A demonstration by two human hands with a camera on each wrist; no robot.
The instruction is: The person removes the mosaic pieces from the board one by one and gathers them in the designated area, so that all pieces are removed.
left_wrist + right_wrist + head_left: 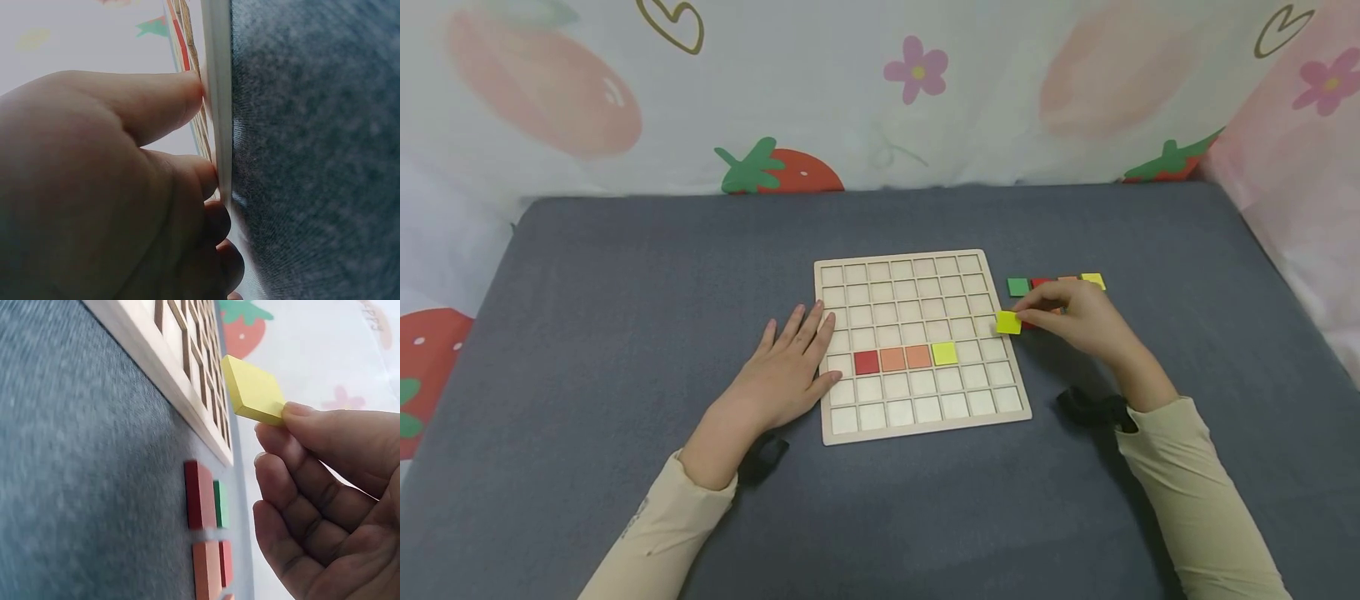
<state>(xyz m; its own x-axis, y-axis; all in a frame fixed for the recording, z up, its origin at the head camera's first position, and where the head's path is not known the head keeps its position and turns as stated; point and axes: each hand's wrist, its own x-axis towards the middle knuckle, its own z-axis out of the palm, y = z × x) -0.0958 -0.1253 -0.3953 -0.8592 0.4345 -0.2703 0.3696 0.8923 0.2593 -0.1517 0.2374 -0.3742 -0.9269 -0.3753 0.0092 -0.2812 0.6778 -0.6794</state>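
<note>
A square wooden grid board lies on the table. In one of its lower rows sit a red tile, two orange tiles side by side and a yellow tile. My left hand rests with spread, straight fingers on the board's left edge; its thumb touches the rim in the left wrist view. Between thumb and forefinger my right hand pinches another yellow tile by a corner, raised above the table at the board's right edge.
Right of the board lie loose tiles: a green tile, a yellow tile, and red and orange ones partly hidden by my right hand. A dark red tile shows near the board's corner. The grey cloth-covered table ends at a printed curtain.
</note>
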